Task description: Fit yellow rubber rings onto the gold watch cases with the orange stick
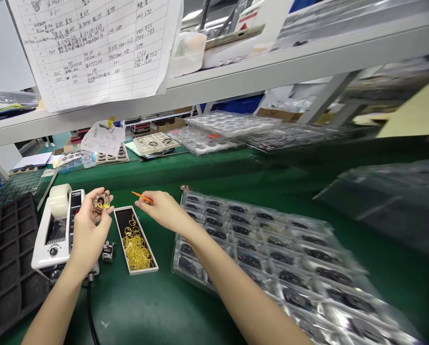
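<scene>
My left hand [88, 227] pinches a round gold-rimmed part [101, 202], which looks like a watch case, upright between thumb and fingers. To its right, my right hand [164, 211] grips a thin orange pointed tool [142, 197], its tip aimed left toward the round part but apart from it. Below and between the hands lies a white-rimmed box [144, 271] with a dark inside. A heap of thin yellow rings [138, 249] fills its near end. Beside my left wrist sits a small metal-and-black piece [108, 251] on the green table.
A white tape dispenser [41, 247] stands left of my left hand, next to a black compartment tray [5, 263]. Under my right forearm, a clear plastic tray [243, 230] holds rows of dark parts. Another round piece [185, 188] lies behind it. A shelf [289, 69] crosses above.
</scene>
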Motion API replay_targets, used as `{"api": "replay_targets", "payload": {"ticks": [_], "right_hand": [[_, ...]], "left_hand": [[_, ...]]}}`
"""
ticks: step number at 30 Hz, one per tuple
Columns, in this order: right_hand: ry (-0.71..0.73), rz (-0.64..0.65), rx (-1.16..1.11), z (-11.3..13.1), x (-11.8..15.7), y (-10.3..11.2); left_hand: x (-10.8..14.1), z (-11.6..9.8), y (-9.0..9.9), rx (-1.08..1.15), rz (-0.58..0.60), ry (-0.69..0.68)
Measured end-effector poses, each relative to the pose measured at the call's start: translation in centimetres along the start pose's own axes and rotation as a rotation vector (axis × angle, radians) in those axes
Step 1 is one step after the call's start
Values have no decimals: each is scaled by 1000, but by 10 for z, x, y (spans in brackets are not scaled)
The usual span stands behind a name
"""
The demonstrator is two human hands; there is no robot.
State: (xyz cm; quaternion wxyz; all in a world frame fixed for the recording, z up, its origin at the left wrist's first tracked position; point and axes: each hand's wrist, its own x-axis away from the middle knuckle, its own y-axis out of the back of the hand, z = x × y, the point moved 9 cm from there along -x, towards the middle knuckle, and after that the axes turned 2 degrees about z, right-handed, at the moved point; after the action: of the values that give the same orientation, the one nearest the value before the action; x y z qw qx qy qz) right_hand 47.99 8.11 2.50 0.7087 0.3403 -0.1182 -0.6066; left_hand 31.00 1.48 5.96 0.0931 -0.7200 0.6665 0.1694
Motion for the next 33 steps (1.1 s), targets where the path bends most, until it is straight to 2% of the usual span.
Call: {"api": "replay_targets", "payload": {"ticks": [2,4,9,13,16,27,33], "right_hand": [[4,-35,-4,-1,0,5],[48,-81,-32,10,7,12],[373,-281,-190,65,46,35],[590,-290,-156,91,69,32],[714,-255,-66,103,76,24],[728,-147,56,102,74,10],[723,-150,113,102,75,9]], "left_hand": [[1,-1,-5,95,56,58],[2,-1,-13,172,129,111],[9,-6,-28,256,239,132],[15,-8,-32,215,249,107],[20,-8,-33,159,271,109],[24,-9,-37,44,340,92],[26,-4,-39,-37,380,91]]}}
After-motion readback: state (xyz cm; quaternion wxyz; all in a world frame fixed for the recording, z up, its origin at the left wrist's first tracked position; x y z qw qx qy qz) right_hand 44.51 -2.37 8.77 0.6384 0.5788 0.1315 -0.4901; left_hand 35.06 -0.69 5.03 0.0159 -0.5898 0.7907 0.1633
